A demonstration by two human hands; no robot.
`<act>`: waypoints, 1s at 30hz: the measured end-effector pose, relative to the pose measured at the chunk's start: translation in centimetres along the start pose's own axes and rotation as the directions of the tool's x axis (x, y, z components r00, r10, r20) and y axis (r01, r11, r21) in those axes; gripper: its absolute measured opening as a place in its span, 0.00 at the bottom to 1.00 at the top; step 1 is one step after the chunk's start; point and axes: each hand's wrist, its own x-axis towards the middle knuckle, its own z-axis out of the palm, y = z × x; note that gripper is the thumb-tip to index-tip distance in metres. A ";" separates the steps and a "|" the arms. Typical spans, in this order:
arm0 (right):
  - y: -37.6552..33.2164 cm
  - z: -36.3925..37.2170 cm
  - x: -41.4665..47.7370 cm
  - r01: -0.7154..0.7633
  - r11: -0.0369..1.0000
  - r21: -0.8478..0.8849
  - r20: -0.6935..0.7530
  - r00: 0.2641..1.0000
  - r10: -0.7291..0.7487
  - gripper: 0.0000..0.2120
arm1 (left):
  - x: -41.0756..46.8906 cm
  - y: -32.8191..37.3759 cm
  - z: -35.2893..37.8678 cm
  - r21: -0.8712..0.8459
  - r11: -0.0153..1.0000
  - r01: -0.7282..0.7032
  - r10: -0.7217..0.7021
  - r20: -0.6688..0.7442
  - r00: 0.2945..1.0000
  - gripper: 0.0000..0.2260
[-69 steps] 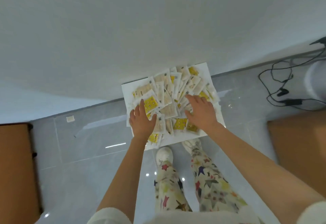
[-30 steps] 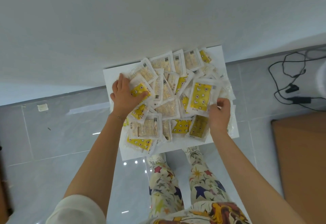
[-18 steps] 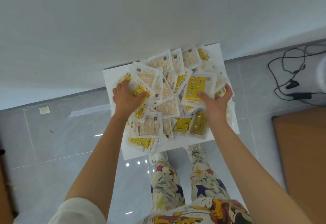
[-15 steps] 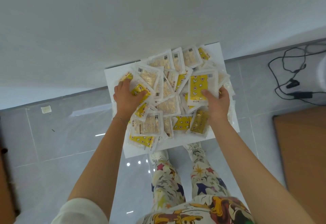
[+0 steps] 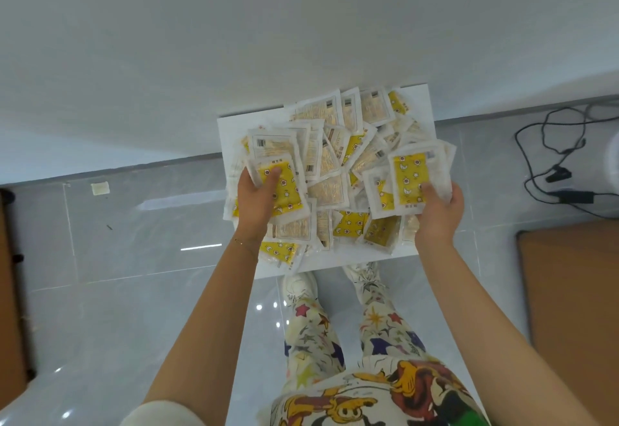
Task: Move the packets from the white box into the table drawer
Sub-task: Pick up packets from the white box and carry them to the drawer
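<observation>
A white box lies on the grey tiled floor against the wall, heaped with several yellow-and-clear packets. My left hand grips a stack of packets at the box's left side, a yellow star-printed one on top with my thumb over it. My right hand grips another bunch of packets at the right side, a yellow one facing up. Both bunches sit just above the heap. No table drawer is in view.
My feet in white shoes stand right at the box's near edge. Black cables trail on the floor at the right. Brown wooden furniture stands at the right, and another brown piece at the left edge.
Both hands have gathered more packets and lifted their bunches slightly off the heap; earlier they lay flat on the pile.
</observation>
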 end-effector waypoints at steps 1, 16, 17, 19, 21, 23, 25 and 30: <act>-0.1 -0.1 -0.2 -0.007 1.000 0.014 0.034 0.999 0.007 0.18 | -0.6 -0.2 -0.1 -0.060 0.998 0.030 -0.029 0.010 1.000 0.16; -9.1 2.9 -13.8 0.043 0.957 -0.288 0.615 0.774 0.151 0.22 | -14.0 7.5 -5.2 -0.514 0.853 0.092 -0.145 -0.063 0.988 0.24; -10.0 2.9 -14.8 0.094 0.945 -0.312 0.646 0.751 0.138 0.21 | -15.1 8.0 -5.8 -0.505 0.860 0.076 -0.136 -0.082 0.987 0.23; -11.4 2.7 -16.5 0.198 0.915 -0.350 0.712 0.691 0.123 0.18 | -17.1 8.7 -6.7 -0.477 0.878 0.038 -0.114 -0.131 0.985 0.20; -12.6 2.5 -18.3 0.301 0.877 -0.375 0.779 0.615 0.122 0.17 | -19.3 9.1 -7.7 -0.468 0.884 -0.001 -0.097 -0.185 0.978 0.19; -13.4 2.6 -20.4 0.400 0.836 -0.376 0.837 0.534 0.121 0.17 | -21.5 9.3 -8.8 -0.484 0.875 -0.027 -0.104 -0.241 0.965 0.19; -13.7 2.8 -22.7 0.503 0.782 -0.367 0.881 0.457 0.120 0.18 | -23.6 9.1 -10.2 -0.504 0.862 -0.053 -0.119 -0.303 0.945 0.19; -12.1 3.7 -29.7 0.648 0.682 -0.340 0.932 0.328 0.153 0.22 | -29.9 7.7 -14.2 -0.545 0.832 -0.099 -0.176 -0.430 0.886 0.20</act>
